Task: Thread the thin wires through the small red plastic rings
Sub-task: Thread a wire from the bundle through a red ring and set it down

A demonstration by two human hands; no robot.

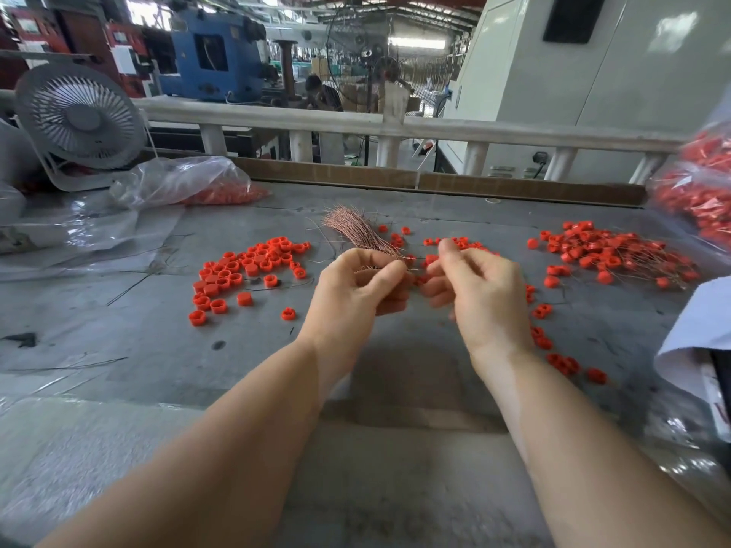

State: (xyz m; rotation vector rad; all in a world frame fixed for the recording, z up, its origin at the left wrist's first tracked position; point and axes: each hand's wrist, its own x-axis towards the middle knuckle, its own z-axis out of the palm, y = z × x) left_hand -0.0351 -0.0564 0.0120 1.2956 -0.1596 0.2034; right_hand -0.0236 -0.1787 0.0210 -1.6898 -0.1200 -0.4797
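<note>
My left hand (358, 280) grips a bundle of thin copper wires (356, 229) that fans out up and to the left above my fingers. My right hand (472, 284) is close beside it, thumb and forefinger pinched together at about the wire tips; what they pinch is too small to tell. A red ring (420, 279) shows between the two hands near my right fingers. A pile of loose red rings (247, 267) lies to the left on the grey table (158, 350). A pile of rings with wires through them (609, 251) lies to the right.
Clear plastic bags of red rings sit at the far left (190, 183) and far right (700, 191). A white desk fan (81, 120) stands at the back left. More rings (553, 350) are scattered by my right wrist. A white cloth (700, 334) is at the right edge.
</note>
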